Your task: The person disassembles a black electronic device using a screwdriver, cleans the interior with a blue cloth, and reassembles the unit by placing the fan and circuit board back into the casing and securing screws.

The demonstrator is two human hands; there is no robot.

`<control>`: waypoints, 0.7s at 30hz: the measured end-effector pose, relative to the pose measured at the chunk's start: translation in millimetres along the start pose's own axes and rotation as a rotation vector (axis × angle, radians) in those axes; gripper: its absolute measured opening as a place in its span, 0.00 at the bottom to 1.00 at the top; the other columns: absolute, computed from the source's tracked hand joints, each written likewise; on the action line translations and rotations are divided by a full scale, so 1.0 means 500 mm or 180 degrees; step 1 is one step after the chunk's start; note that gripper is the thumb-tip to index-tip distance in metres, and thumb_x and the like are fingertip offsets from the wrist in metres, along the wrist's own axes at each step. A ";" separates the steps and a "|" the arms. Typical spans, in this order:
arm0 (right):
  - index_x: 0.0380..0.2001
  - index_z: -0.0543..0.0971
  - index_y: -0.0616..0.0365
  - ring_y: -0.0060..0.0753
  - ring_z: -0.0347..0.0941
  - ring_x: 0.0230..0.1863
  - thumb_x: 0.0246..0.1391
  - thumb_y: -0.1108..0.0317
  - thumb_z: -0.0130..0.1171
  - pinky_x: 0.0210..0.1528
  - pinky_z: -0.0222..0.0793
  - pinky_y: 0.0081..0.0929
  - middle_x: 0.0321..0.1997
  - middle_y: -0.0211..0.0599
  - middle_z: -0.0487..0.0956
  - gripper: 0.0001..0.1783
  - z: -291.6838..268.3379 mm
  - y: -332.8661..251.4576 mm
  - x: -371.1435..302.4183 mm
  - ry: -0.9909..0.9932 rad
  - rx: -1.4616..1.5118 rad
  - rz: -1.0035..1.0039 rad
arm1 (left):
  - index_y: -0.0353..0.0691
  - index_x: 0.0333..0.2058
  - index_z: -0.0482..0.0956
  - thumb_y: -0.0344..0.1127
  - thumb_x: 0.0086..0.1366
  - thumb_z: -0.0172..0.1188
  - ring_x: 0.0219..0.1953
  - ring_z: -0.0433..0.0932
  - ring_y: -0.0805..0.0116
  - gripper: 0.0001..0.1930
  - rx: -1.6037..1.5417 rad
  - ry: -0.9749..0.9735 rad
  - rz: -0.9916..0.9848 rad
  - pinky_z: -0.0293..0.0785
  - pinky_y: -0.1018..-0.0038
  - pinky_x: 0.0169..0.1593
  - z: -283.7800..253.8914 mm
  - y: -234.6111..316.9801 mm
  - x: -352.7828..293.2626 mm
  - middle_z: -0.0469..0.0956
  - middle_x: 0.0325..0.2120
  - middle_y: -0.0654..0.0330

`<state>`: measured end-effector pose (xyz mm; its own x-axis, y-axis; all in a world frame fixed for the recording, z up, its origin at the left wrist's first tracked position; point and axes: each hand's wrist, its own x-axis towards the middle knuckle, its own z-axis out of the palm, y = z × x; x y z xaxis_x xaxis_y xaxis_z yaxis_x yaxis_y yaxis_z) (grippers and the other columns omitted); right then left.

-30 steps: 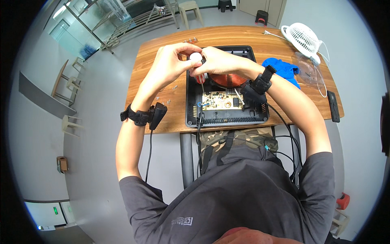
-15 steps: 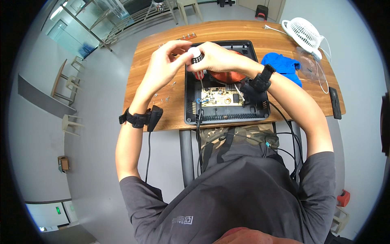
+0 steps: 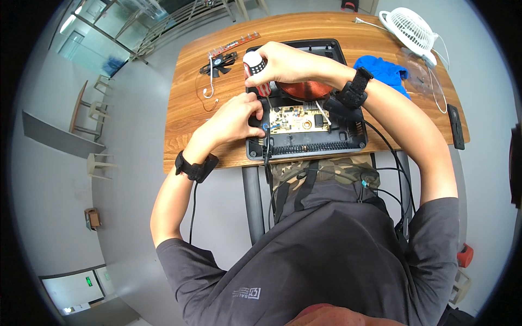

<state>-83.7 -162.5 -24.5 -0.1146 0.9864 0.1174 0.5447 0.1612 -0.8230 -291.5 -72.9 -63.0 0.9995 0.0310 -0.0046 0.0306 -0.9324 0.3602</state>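
My right hand (image 3: pixel 280 62) grips a screwdriver (image 3: pixel 262 88) with a red-and-white handle and a white-capped, dotted top. Its thin shaft points down to the upper left corner of a tan circuit board (image 3: pixel 296 129); the tip's exact contact is too small to tell. Over the left wall of a black plastic housing (image 3: pixel 348 148) lies my left hand (image 3: pixel 236 117), thumb and curled fingers apart, beside the board's left end and a blue wire end (image 3: pixel 266 127). A copper coil (image 3: pixel 305 90) sits behind the board, partly hidden by my right forearm.
At the table's back left lie a black cooling fan (image 3: pixel 219 66) with wires and a red strip (image 3: pixel 236 44) holding several screws. To the right are a blue cloth (image 3: pixel 383 73), a white desk fan (image 3: pixel 409 31) and a black slim device (image 3: pixel 455 127). Cables (image 3: pixel 394 168) hang near my lap.
My left hand has come away from the screwdriver's top, down to the housing's left wall. The right hand has shifted its hold on the handle. The view has tilted slightly.
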 end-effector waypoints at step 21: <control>0.30 0.82 0.63 0.26 0.78 0.25 0.53 0.58 0.70 0.32 0.74 0.29 0.22 0.37 0.82 0.17 0.011 0.015 0.007 0.0282 -0.0203 -0.0208 | 0.38 0.26 0.81 0.52 0.52 0.74 0.39 0.79 0.55 0.21 0.0448 -0.0049 -0.0159 0.70 0.61 0.44 0.052 0.016 0.013 0.81 0.28 0.56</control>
<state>-84.6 -158.0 -33.2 -0.0792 0.9721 0.2206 0.5905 0.2241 -0.7753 -284.5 -89.4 -84.6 0.9967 0.0740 -0.0340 0.0798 -0.9711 0.2249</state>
